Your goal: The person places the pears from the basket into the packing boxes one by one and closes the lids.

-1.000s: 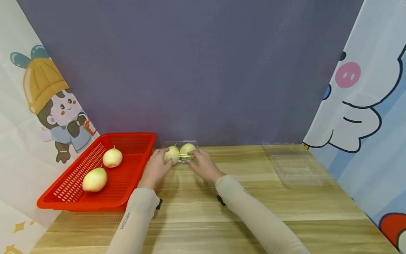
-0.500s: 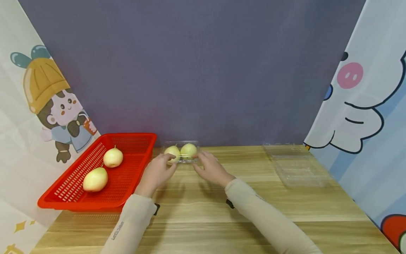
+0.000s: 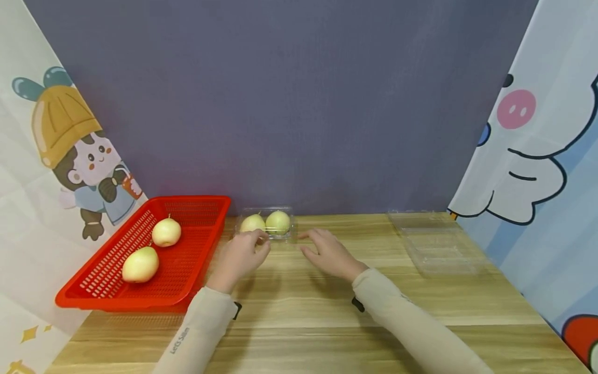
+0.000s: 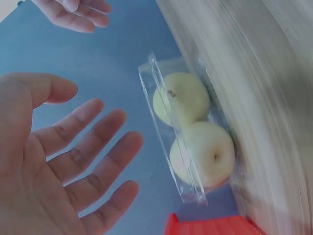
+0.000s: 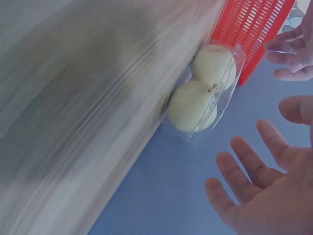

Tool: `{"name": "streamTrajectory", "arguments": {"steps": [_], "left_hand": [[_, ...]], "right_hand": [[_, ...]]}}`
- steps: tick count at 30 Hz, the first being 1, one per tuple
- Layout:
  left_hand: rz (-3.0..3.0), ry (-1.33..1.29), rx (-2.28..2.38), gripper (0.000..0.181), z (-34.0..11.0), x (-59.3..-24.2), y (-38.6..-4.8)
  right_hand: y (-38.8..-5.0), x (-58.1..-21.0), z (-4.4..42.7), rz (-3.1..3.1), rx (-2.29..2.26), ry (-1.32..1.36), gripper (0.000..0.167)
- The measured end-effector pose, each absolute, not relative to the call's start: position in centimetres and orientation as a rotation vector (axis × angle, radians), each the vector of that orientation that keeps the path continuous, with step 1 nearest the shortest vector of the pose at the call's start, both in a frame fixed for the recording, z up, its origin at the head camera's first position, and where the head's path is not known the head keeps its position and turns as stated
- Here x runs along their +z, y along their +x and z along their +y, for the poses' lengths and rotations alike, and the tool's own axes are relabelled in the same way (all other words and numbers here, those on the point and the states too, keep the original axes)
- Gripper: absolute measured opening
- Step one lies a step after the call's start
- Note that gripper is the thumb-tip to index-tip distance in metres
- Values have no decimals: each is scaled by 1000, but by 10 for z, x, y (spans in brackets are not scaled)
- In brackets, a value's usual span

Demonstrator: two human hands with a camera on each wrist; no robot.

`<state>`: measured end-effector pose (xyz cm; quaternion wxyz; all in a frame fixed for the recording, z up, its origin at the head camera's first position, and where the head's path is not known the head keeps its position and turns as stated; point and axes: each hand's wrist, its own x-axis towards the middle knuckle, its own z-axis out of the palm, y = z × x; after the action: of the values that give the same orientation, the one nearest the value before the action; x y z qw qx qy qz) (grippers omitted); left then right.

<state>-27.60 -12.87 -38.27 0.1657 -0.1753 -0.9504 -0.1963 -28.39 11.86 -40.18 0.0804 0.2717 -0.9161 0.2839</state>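
Observation:
Two pale yellow-green pears, one on the left [image 3: 253,223] and one on the right [image 3: 277,222], sit side by side in a clear plastic box [image 4: 188,188] at the back of the table. My left hand [image 3: 241,258] is just in front of the box's left part, holding nothing. To the box's front right, my right hand [image 3: 330,254] hovers apart from it, holding nothing. Both wrist views show loosely spread fingers on the left hand [image 4: 63,156] and the right hand [image 5: 269,181], with a gap between them and the box.
A red plastic basket [image 3: 187,291] on the left holds two more pears, one [image 3: 166,232] behind the other [image 3: 140,265]. Clear plastic trays or lids [image 3: 436,249] lie at the right rear. A dark grey panel [image 3: 299,104] closes off the back of the wooden table [image 3: 308,332].
Both hands have come away from the pear box and drawn back toward the person. My right hand has moved further right. The box and pears stay at the back.

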Motion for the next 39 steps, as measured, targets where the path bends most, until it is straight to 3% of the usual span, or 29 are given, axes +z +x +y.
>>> {"name": "streamTrajectory", "arguments": {"steps": [28, 39], "left_hand": [[-2733, -734, -591, 19, -61, -394, -274], [-2785, -762, -643, 26, -40, -396, -272]], "right_hand": [[-261, -415, 217, -2735, 859, 657, 30], [-259, -416, 250, -2701, 837, 588, 30]]}}
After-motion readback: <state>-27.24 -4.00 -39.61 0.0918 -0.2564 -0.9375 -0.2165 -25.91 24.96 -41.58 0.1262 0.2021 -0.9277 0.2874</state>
